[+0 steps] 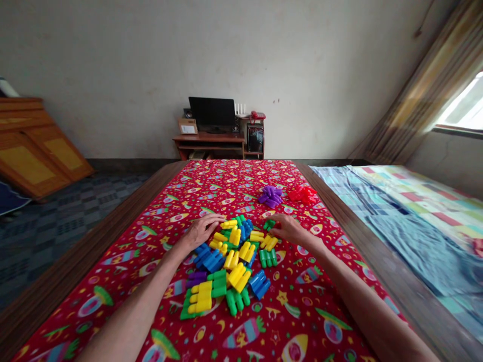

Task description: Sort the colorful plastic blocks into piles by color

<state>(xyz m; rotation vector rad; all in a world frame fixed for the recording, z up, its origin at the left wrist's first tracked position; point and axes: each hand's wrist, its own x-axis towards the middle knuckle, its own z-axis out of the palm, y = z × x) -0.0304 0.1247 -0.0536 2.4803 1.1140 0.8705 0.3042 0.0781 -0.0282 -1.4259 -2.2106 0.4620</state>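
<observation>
A loose pile of plastic building blocks in yellow (239,277), green (236,300) and blue (214,261) lies on the red patterned cloth. My left hand (204,230) rests at the pile's far left edge, fingers stretched toward a yellow block (228,224); it appears to hold nothing. On the far right side my right hand (290,229) has its fingers apart beside a small green block (269,224), close to a yellow block (269,242). Whether its fingertips touch the green block is unclear. A purple block (196,278) lies partly covered at the pile's left.
Beyond my right hand sit a purple heap of blocks (270,196) and a red heap (302,194). The patterned cloth (245,334) covers the long table, whose brown edge (124,221) shows. A bed (407,216) stands right; a desk with a monitor (212,112) is behind.
</observation>
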